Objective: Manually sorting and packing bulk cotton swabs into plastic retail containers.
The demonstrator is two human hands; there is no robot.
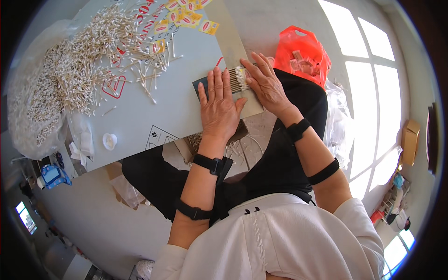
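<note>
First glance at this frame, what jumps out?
The big heap of cotton swabs spread over the upper left of the grey board draws the eye first. Next, at centre, the left hand lies flat on a dark tray while the right hand presses a neat row of swabs lined up in it. An orange plastic bag sits just right of the hands.

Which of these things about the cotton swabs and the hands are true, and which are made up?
1. Both hands, left hand and right hand, press on a row of cotton swabs. True.
2. A big loose pile of swabs lies to the person's left. True.
3. The plastic bag by the right hand is blue. False: it is orange-red.
4. The person wears long gloves. False: the hands are bare, with black straps on the arms.
</note>
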